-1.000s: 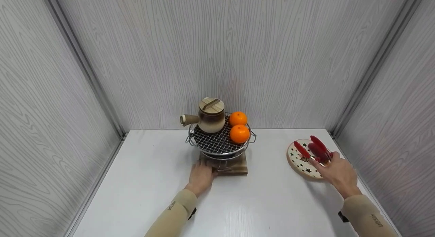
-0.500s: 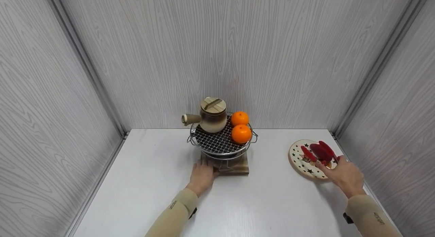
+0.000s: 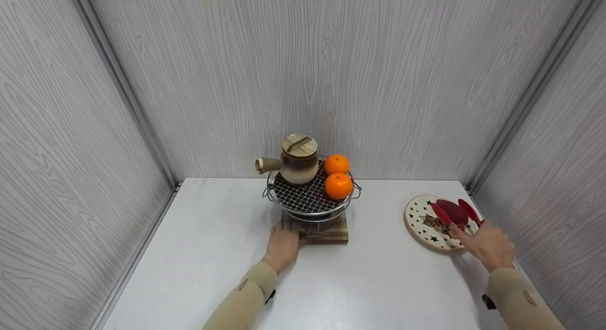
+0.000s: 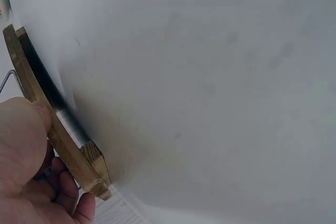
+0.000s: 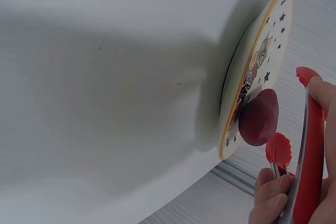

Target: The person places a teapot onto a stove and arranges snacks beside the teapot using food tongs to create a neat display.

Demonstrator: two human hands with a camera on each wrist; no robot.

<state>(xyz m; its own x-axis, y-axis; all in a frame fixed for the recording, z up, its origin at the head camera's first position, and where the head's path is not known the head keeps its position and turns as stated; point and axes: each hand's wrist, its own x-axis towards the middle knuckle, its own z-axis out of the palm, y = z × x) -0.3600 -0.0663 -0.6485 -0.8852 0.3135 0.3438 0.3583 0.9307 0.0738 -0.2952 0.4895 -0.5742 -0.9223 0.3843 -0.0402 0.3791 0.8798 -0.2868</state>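
My left hand [image 3: 282, 247] grips the front left corner of a wooden board [image 3: 335, 236] under a small wire-rack grill [image 3: 303, 200]. Seen from the left wrist, the thumb lies along one edge of the board [image 4: 65, 145] and the fingers curl near its corner. At the right, my right hand [image 3: 491, 247] holds red-tipped tongs [image 5: 311, 166], spread apart. Their tips stand on either side of a smooth dark red fruit-like piece [image 3: 453, 212], which lies on a round star-patterned plate [image 3: 419, 221]. Whether the tips touch it, I cannot tell.
On the rack stand a brown and cream side-handled pot [image 3: 298, 171] with a wooden lid and two mandarins [image 3: 336, 164]. White wood-grain walls [image 3: 303, 74] enclose the white table [image 3: 331, 292] at the back and both sides.
My right hand has lowered the tongs toward the plate and shifted right, bringing their tips around the dark red piece. My left hand has stayed on the board.
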